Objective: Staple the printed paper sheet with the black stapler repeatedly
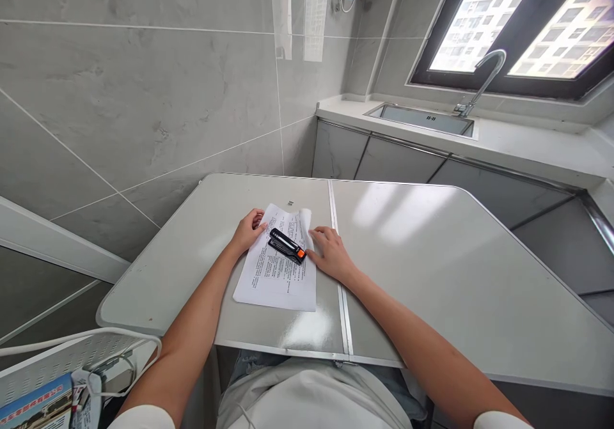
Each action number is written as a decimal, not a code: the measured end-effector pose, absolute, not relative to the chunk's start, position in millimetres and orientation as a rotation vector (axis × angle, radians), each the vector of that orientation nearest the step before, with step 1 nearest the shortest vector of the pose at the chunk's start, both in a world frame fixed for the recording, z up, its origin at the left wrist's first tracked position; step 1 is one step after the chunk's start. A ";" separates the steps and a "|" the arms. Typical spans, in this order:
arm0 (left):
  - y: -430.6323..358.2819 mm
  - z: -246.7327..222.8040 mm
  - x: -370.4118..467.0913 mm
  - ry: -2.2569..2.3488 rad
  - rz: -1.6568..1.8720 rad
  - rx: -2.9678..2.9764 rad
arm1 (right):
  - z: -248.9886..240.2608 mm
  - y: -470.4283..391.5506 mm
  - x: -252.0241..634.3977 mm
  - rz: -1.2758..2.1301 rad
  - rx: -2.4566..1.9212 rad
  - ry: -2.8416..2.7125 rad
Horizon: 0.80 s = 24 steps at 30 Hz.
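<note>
Printed sheets of paper [275, 282] lie on the folding table, their top edge slightly curled. A black stapler [286, 245] with an orange patch on one end rests aslant on top of them. At the upper left edge of the paper is my left hand [248, 229], fingers curled and thumb against the edge; it appears to grip the sheets. My right hand [332, 255] lies at the right edge, fingers stretched out, thumb on the paper beside the stapler's orange end. Just beyond the paper sits a tiny metal piece, perhaps staples [290, 203].
The pale table [432, 275] has a metal-edged seam down its middle. A white basket [57, 358] with printed packaging and a cable stands at lower left. Tiled wall [167, 84] rises behind; a counter with sink [422, 119] and faucet [489, 74] lies at back right.
</note>
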<state>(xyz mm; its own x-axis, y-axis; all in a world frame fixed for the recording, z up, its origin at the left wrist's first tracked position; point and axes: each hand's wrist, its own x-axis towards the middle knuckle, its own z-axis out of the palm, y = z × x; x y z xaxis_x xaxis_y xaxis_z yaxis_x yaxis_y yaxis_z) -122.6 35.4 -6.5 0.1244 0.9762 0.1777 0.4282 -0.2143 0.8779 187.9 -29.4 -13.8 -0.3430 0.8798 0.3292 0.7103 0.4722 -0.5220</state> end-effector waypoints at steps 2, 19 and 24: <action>36.0 -7.8 -122.3 1.308 1.077 1.616 | -14.1 -27.4 189.5 0.526 -1.315 -2.005; 37.2 -15.1 -122.4 1.684 1.022 1.928 | -5.3 -24.7 193.2 0.828 -1.236 -2.065; 38.2 -15.8 -122.8 1.671 1.007 1.943 | -3.8 -25.3 192.4 0.811 -1.241 -2.086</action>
<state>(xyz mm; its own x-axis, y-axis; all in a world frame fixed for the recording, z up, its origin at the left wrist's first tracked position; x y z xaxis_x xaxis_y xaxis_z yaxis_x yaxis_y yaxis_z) -122.8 38.2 -15.8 0.0336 0.9631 0.2670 0.6861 -0.2165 0.6945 192.4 -25.3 -3.8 -0.4038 0.8996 0.1664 0.5511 0.3844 -0.7407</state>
